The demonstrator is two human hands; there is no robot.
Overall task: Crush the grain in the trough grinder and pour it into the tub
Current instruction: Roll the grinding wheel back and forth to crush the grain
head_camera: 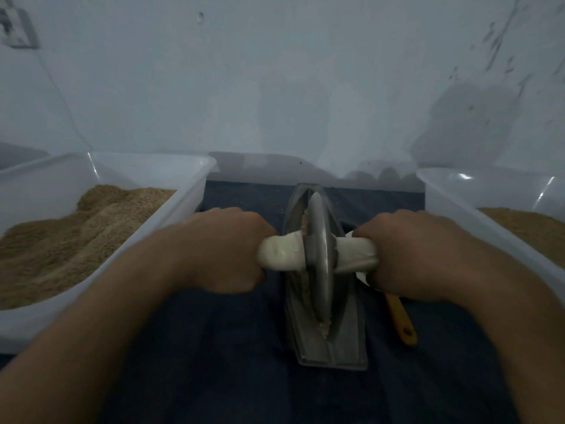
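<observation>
The left hand [227,250] and right hand [406,255] each grip one end of the pale axle handle [282,250] that runs through the grey grinding wheel [319,258]. The wheel stands on edge in the trough grinder [331,347], which sits mid-bench on a dark cloth [214,347], with crushed grain [305,289] visible along the groove. To crush well, I'd say press evenly on both ends and keep the wheel upright, rolling the full groove without riding over its far or near tip. The left tub [153,162] stands just beside the left wrist, the right tub [452,197] close to the right; a yellow-handled tool [400,322] lies near the trough, so side room is tight.
</observation>
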